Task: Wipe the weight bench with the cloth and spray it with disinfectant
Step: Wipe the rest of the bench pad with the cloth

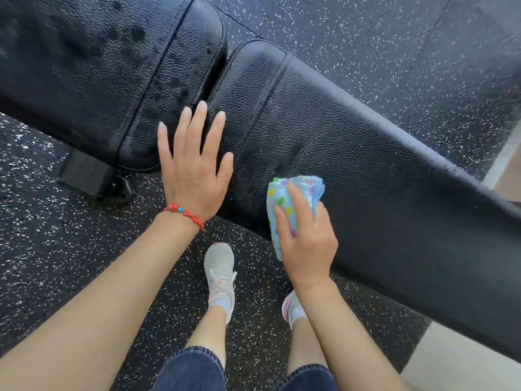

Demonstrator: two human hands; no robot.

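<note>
Right hand [306, 238] grips cloth [284, 198] on apparently damp-spotted bench [366, 153]; left hand [194, 167] flat, speckled floor [366, 32].

Underfoot, a black rubber floor [70, 249] flecked all over with white and grey specks, running off to the top and left edges of the view. Across that floor, faint straight seams between mats, one slanting at upper right. Beyond the rubber floor's lower right edge, a strip of pale, smooth flooring [462, 359], brightly lit, with another pale patch at the right edge above it.
</note>
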